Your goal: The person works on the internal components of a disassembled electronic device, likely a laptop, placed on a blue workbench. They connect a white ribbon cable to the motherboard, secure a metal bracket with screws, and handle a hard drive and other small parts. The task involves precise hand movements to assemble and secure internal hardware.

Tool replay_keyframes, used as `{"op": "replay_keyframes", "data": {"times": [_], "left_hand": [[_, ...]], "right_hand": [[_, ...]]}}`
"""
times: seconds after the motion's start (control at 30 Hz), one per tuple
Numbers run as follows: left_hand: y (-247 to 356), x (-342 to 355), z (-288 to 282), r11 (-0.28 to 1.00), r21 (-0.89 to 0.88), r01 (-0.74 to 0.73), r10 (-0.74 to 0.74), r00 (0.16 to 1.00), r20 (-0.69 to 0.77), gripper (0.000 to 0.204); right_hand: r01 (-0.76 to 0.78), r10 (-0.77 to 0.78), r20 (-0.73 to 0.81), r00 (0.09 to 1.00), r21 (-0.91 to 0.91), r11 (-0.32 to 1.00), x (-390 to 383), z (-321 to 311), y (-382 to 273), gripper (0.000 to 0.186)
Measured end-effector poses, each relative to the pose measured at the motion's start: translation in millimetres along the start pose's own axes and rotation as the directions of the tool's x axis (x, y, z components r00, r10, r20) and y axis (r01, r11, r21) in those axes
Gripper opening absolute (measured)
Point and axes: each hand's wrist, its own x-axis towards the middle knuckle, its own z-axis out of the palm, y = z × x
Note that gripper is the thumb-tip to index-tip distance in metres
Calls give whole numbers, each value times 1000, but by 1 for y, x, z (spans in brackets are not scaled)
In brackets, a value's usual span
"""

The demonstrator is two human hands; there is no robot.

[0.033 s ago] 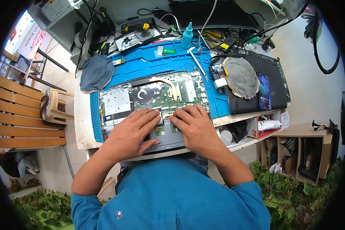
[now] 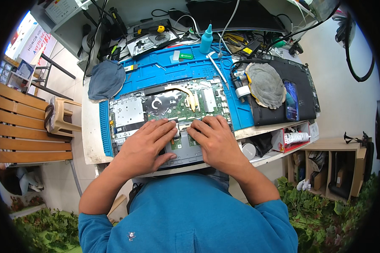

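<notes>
An opened laptop base lies in front of me with its insides showing. It has a green circuit board, a copper heat pipe and a silvery metal plate. My left hand rests over its near left half, fingers stretched out side by side and the thumb apart. My right hand lies over the near right half with bent, slightly spread fingers. Both sets of fingertips touch the laptop around the board's near edge, close together. No held thing shows; what lies under the fingers is hidden.
A blue work mat lies beneath the laptop. Round grey cloth pads sit on either side. At right a phone rests on a dark closed laptop. Tweezers and a blue bottle are beyond, before cluttered tools and cables.
</notes>
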Motion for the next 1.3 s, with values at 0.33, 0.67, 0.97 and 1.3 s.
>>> {"op": "replay_keyframes", "data": {"times": [0.33, 0.67, 0.97, 1.3], "left_hand": [[6, -4, 7, 990, 141, 21, -20, 1000, -6, 67], [-11, -4, -6, 992, 124, -5, -3, 998, 63, 59], [-39, -24, -41, 982, 83, 168, -151, 972, -179, 54], [-49, -59, -43, 968, -23, 250, -251, 959, -134, 48]], "right_hand": [[64, -66, 15, 998, 81, 995, 1, 2, -5, 49], [128, -123, 164, 979, -18, 992, 7, 0, -1, 49], [98, -89, 205, 975, -35, 995, 12, -2, -10, 51], [142, -139, 108, 984, -24, 990, 30, -2, -12, 42]]}}
